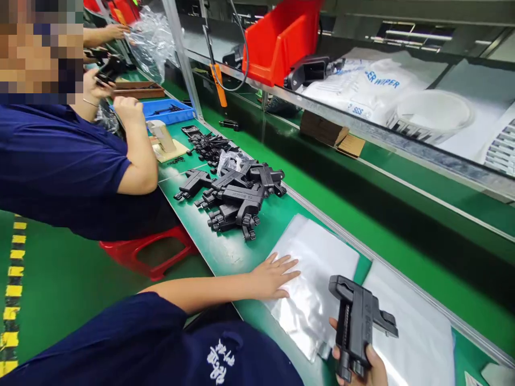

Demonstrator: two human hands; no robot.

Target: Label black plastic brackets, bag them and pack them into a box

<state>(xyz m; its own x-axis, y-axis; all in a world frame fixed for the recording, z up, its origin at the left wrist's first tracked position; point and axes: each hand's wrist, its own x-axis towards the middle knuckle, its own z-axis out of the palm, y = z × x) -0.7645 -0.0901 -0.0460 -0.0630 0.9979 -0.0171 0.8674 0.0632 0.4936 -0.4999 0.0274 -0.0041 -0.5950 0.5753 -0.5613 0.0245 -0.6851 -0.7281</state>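
Note:
My left hand (273,276) lies flat with its fingers spread on a stack of clear plastic bags (317,257) on the green table. My right hand (375,366) is closed around the lower end of a black plastic clamp-shaped part (361,321). That part is held upright, its arms pointing out at the top left and the right side. Behind it lies a second stack of whitish plastic bags (418,311). Further up the table is a pile of similar black clamp-shaped parts (237,198).
A co-worker in a dark blue shirt (60,161) sits at the left on a red stool (148,252), handling a black part. Small black pieces (209,145) and a blue tray (169,111) stand further along. Above runs a metal shelf with a red bin (277,48).

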